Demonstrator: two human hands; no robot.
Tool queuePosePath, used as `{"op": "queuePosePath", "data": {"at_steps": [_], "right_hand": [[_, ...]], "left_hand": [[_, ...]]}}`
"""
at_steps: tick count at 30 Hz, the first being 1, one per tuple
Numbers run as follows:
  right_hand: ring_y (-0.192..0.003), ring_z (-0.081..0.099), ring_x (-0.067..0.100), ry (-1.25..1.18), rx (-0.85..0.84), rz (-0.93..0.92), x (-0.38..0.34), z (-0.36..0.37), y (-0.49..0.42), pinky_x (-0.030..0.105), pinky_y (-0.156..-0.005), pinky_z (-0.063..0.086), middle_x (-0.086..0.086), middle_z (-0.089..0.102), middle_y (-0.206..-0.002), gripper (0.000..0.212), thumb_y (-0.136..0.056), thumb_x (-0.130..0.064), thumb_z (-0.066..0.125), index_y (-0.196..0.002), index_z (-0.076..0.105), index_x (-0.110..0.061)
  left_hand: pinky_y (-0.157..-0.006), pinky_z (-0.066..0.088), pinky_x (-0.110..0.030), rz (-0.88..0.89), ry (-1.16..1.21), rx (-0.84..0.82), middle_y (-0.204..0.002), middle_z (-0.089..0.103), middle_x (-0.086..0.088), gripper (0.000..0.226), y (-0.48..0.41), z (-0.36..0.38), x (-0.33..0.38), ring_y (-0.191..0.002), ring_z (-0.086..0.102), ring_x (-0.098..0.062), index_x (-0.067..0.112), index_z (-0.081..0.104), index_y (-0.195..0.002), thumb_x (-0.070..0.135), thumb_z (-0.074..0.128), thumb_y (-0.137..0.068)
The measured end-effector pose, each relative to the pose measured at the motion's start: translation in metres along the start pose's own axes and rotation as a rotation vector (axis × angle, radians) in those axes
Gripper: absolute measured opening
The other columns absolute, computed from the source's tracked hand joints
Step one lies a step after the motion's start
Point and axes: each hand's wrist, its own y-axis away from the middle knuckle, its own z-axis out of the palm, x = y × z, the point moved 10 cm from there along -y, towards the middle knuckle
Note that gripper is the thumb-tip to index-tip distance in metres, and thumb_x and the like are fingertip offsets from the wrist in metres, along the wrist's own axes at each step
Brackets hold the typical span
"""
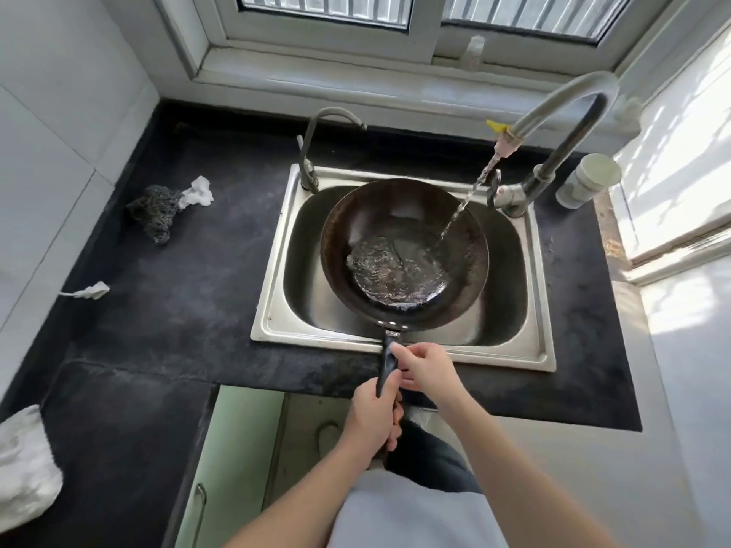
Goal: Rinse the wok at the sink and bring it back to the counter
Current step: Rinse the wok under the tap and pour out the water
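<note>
A dark round wok is held over the steel sink, its long black handle pointing toward me. Water streams from the tall curved tap into the right side of the wok, and a shallow pool ripples in its bottom. My left hand is closed around the lower end of the handle. Just above it, my right hand grips the handle near the rivets at the sink's front rim.
The black counter surrounds the sink. A dark scourer with a white rag lies at the left, a small white scrap nearer. A white cloth sits at the lower left. A second tap and a jar stand behind the sink.
</note>
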Motion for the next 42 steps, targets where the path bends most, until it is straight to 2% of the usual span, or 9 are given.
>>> {"op": "queuePosePath", "data": {"at_steps": [4,9,12,15,19,23,27,31,42], "right_hand": [[-0.061,0.071,0.018,-0.024,0.003,0.073,-0.002,0.003,-0.001,0.034,-0.066,0.064,0.005,0.067,-0.064,0.035,-0.089,-0.031,0.075,-0.071,0.066,-0.003],[-0.071,0.075,0.024,0.039,-0.105,0.226,0.003,0.009,-0.002,0.034,-0.063,0.064,0.013,0.076,-0.081,0.039,-0.083,-0.04,0.08,-0.082,0.068,-0.003],[-0.071,0.075,0.018,-0.097,-0.246,0.284,0.013,0.032,0.009,0.029,-0.061,0.059,0.008,0.08,-0.089,0.038,-0.087,-0.036,0.076,-0.101,0.073,-0.001],[-0.075,0.075,0.019,-0.244,-0.285,0.271,0.01,0.04,0.014,0.027,-0.063,0.058,0.012,0.079,-0.089,0.029,-0.088,-0.021,0.076,-0.1,0.074,0.005],[-0.081,0.075,0.028,-0.337,-0.331,0.209,0.006,0.046,0.017,0.036,-0.071,0.061,0.011,0.069,-0.073,0.01,-0.088,-0.005,0.074,-0.092,0.066,-0.002],[-0.063,0.068,0.025,-0.488,-0.324,0.167,0.007,0.052,0.022,0.036,-0.064,0.059,0.007,0.056,-0.061,0.012,-0.091,-0.008,0.071,-0.091,0.059,-0.006],[-0.043,0.05,0.016,-0.556,-0.279,0.109,0.002,0.059,0.021,0.038,-0.063,0.058,0.004,0.05,-0.056,0.017,-0.092,-0.01,0.07,-0.084,0.057,-0.006],[-0.04,0.045,0.014,-0.507,-0.278,0.031,-0.018,0.062,0.024,0.034,-0.058,0.055,0.001,0.048,-0.053,0.027,-0.094,-0.016,0.069,-0.075,0.051,-0.011],[-0.041,0.044,0.013,-0.478,-0.359,-0.016,-0.018,0.074,0.041,0.034,-0.059,0.054,0.001,0.046,-0.054,0.026,-0.095,-0.003,0.061,-0.073,0.05,-0.013]], "left_hand": [[-0.038,0.037,-0.027,0.011,-0.003,0.012,-0.056,0.048,-0.005,0.04,-0.001,0.0,0.002,-0.037,0.04,-0.017,0.007,0.054,-0.083,0.042,0.045,-0.099],[-0.037,0.036,-0.027,0.027,-0.016,0.025,-0.054,0.046,-0.007,0.042,-0.001,0.0,0.004,-0.035,0.039,-0.018,0.003,0.053,-0.081,0.039,0.044,-0.1],[-0.036,0.035,-0.027,0.034,-0.034,0.044,-0.051,0.046,-0.005,0.042,-0.003,-0.002,0.005,-0.033,0.039,-0.018,0.002,0.053,-0.078,0.036,0.042,-0.101],[-0.035,0.035,-0.026,0.054,-0.069,0.056,-0.048,0.047,-0.001,0.04,-0.002,-0.004,0.006,-0.032,0.041,-0.017,0.007,0.053,-0.074,0.034,0.041,-0.101],[-0.034,0.034,-0.024,0.053,-0.062,0.067,-0.047,0.047,-0.001,0.043,0.005,-0.003,0.005,-0.032,0.04,-0.016,0.006,0.053,-0.071,0.034,0.041,-0.101],[-0.033,0.033,-0.024,0.071,-0.055,0.069,-0.046,0.047,-0.004,0.047,0.016,-0.001,0.006,-0.03,0.041,-0.018,0.004,0.052,-0.067,0.036,0.043,-0.101],[-0.033,0.031,-0.023,0.103,-0.037,0.081,-0.047,0.048,-0.004,0.045,0.025,-0.008,0.01,-0.03,0.04,-0.017,0.004,0.051,-0.067,0.034,0.044,-0.101],[-0.035,0.034,-0.026,0.148,0.004,0.078,-0.049,0.047,-0.006,0.045,0.029,-0.011,0.019,-0.033,0.04,-0.018,0.003,0.052,-0.071,0.035,0.042,-0.101],[-0.036,0.036,-0.026,0.188,-0.006,0.122,-0.052,0.048,-0.011,0.047,0.04,-0.019,0.007,-0.033,0.04,-0.02,0.002,0.052,-0.071,0.037,0.042,-0.1]]}}
